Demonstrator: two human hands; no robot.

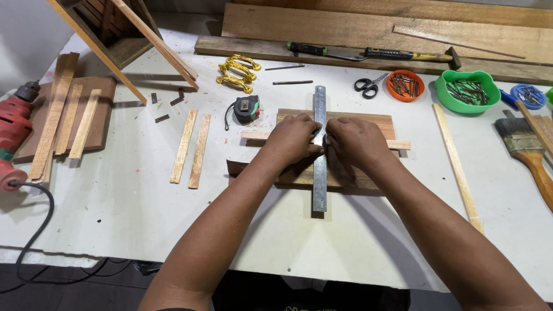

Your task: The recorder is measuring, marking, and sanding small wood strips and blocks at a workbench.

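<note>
Pressing steel ruler [319, 173] between them, left hand [291, 140] and right hand [356, 141] curl fingers closed over thin wood strip [397, 144].

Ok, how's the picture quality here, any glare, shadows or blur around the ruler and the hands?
Head view: even, soft light; the steel ruler shows a mild sheen, no harsh glare; the left hand and right hand are sharp, with soft shadows on the white table below the forearms; wide-lens bending shows at the frame edges, near the red drill.
</note>
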